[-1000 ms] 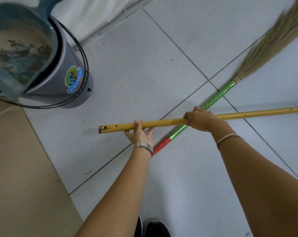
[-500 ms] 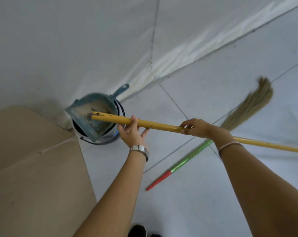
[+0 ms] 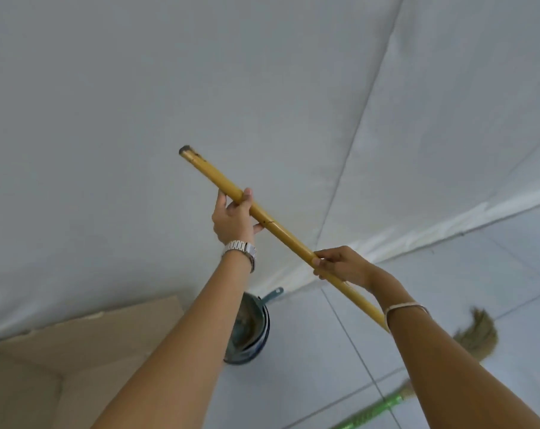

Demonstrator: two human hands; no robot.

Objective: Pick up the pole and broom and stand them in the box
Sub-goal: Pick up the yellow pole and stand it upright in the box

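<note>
While the brown corrugated cardboard box point(image 3: 86, 345) sits open at lower left, the long smooth yellow wooden pole point(image 3: 271, 226) slants up before the white wall, gripped by both hands. Left hand point(image 3: 233, 219) fingers curl round it near the top; right hand point(image 3: 343, 267) clasps lower. Straw broom point(image 3: 476, 334) with shiny green handle lies on the tiled floor, beside a grey bucket point(image 3: 251, 339).

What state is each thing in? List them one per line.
Yellow pole: lifted off the floor, tilted, held by both hands.
Left hand: closed on the pole near its upper end.
Right hand: closed on the pole lower down.
Broom: lying on the floor, untouched.
Cardboard box: open, nothing seen standing in it.
Dustpan: resting in the bucket.
</note>
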